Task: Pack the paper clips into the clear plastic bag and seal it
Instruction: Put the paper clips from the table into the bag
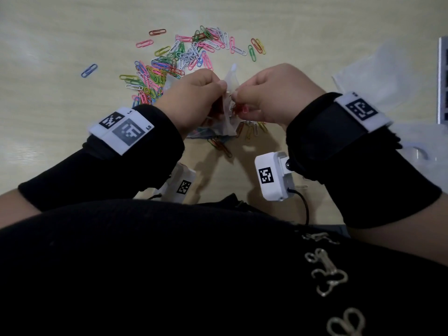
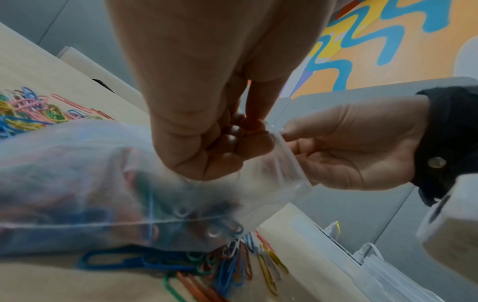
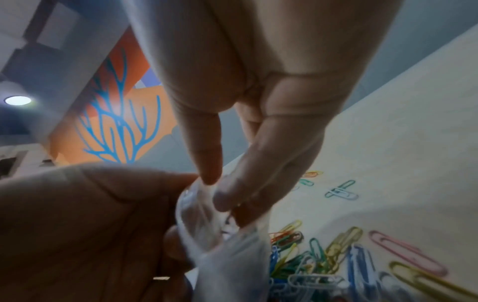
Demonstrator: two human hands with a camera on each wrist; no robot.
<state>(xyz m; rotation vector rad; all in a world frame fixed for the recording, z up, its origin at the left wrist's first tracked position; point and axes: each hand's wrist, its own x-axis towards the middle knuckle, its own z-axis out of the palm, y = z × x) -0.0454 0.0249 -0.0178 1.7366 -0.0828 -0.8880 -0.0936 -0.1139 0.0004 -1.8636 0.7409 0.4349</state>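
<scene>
The clear plastic bag (image 1: 229, 81) is held upright over the table between both hands, with several coloured clips showing through it (image 2: 103, 183). My left hand (image 1: 221, 88) grips one side of the bag's mouth with curled fingers (image 2: 232, 141). My right hand (image 1: 236, 96) pinches the opposite rim between thumb and forefinger (image 3: 214, 188). Something red shows through the plastic just under the right fingertips. The main pile of paper clips (image 1: 174, 61) lies on the table beyond the hands, and more clips (image 1: 252, 129) lie under the bag.
A single blue clip (image 1: 89, 70) lies apart at the far left. Spare clear bags (image 1: 378, 76) lie to the right, beside a grey ribbed object (image 1: 443, 81) at the edge. A clear plastic box (image 2: 375, 269) stands near the right wrist.
</scene>
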